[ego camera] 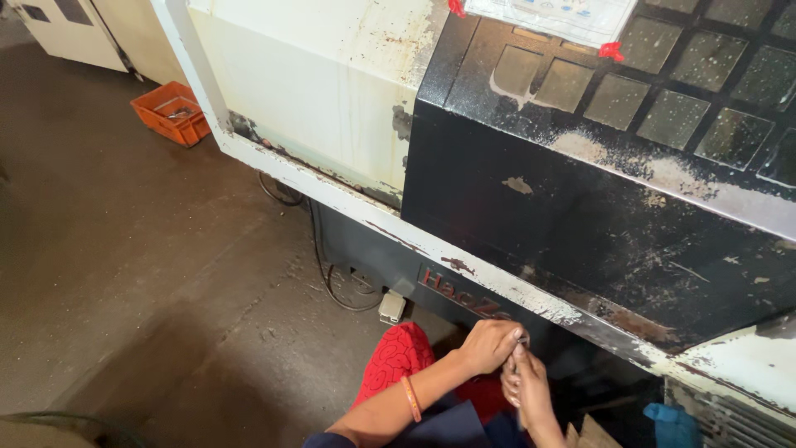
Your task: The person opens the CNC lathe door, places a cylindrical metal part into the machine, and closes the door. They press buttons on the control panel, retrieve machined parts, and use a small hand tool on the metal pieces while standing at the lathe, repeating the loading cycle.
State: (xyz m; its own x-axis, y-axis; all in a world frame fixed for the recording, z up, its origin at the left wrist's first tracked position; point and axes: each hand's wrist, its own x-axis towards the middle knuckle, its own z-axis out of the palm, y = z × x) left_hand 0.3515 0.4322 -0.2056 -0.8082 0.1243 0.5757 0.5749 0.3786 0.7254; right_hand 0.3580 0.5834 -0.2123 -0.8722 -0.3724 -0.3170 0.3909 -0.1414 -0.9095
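Hands meet low at the near right, close against the front of a big machine. Left hand (489,344) is curled over, fingers bunched down onto a small, thin metal piece (521,340) that shows only as a grey sliver at its fingertips. Right hand (526,388) sits just below and touches the left, fingers folded round the same spot; what it grips I cannot tell, since the left hand covers most of it. Both hands are closed and pressed together, which reads as a two-handed hold to steady something too small for one hand. The piece itself is too small and blurred to name further.

An orange bangle (410,398) rings the left wrist. Red patterned cloth (396,357) lies under the left forearm, apparently the person's clothing.

Machine: pale, paint-chipped rail (373,217) runs diagonally from far left to near right; above it a cream panel (307,91) at left and a black worn housing (580,224) at right. A grid of square buttons (663,91) sits at far right. The hands work under the rail's overhang, so they stay in shadow.

Floor (124,249) is dark and dusty. Orange crate (170,112) stands far left against the machine. Cables (332,282) loop down to a small grey box (391,307) on the floor. Blue rag (672,423) lies at the near right edge.
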